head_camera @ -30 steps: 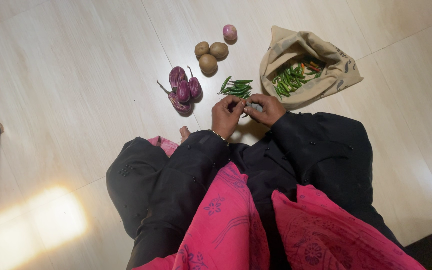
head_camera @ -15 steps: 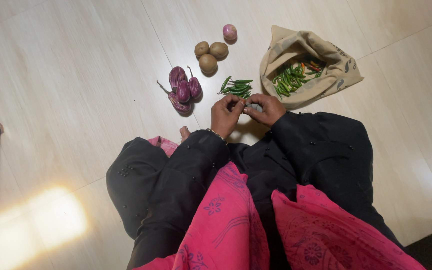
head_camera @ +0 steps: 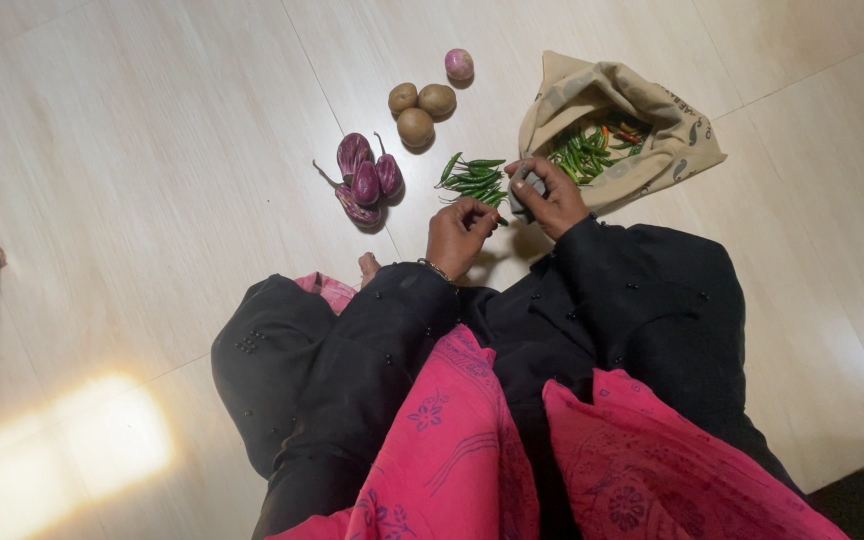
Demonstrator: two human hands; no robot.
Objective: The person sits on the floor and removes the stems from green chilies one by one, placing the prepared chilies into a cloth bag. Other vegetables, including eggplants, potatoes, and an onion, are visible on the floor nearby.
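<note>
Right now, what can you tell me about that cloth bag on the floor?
The cloth bag is beige, soft and rumpled, apparently coarse woven fabric with small dark printed marks. It lies slumped on the pale floor, its mouth folded open toward the person. Inside is a heap of slim green chillies with a few red or orange ones. The right hand rests at its near rim; whether it touches the cloth is unclear.

Chilli pile lies between eggplants and bag, behind hands.

Floor left open; chilli pile, bag crowd hands.
</note>
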